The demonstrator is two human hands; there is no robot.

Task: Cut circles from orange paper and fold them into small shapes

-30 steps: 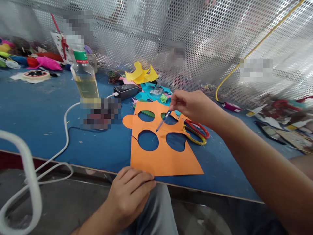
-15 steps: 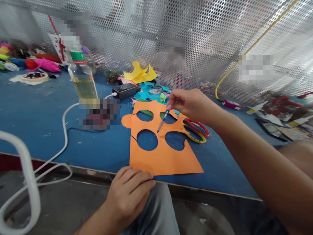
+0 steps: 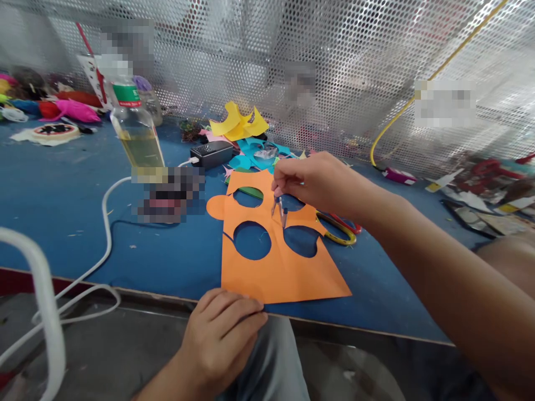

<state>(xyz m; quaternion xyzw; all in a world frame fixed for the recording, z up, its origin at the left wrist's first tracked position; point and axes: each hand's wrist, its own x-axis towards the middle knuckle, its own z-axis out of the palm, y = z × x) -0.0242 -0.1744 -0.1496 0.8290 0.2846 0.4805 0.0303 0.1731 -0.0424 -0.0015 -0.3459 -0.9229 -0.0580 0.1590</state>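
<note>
An orange paper sheet (image 3: 280, 267) with several round holes cut in it lies on the blue table (image 3: 62, 189). My right hand (image 3: 317, 181) hovers over its upper part, fingers pinched on a small compass (image 3: 280, 207) whose two legs point down at the paper between the holes. My left hand (image 3: 221, 334) rests on my knee at the table's front edge, fingers curled, fingertips on the sheet's near edge.
Red and yellow scissors (image 3: 338, 231) lie just right of the sheet. Behind it are a black adapter (image 3: 211, 153), coloured paper scraps (image 3: 240, 125) and a plastic bottle (image 3: 134, 133). A white cable (image 3: 104, 223) runs off the front edge. A perforated metal screen (image 3: 251, 55) backs the table.
My right hand has moved slightly left and lowered the compass, turning it from slanted to nearly upright with both legs showing. The left hand has stayed put.
</note>
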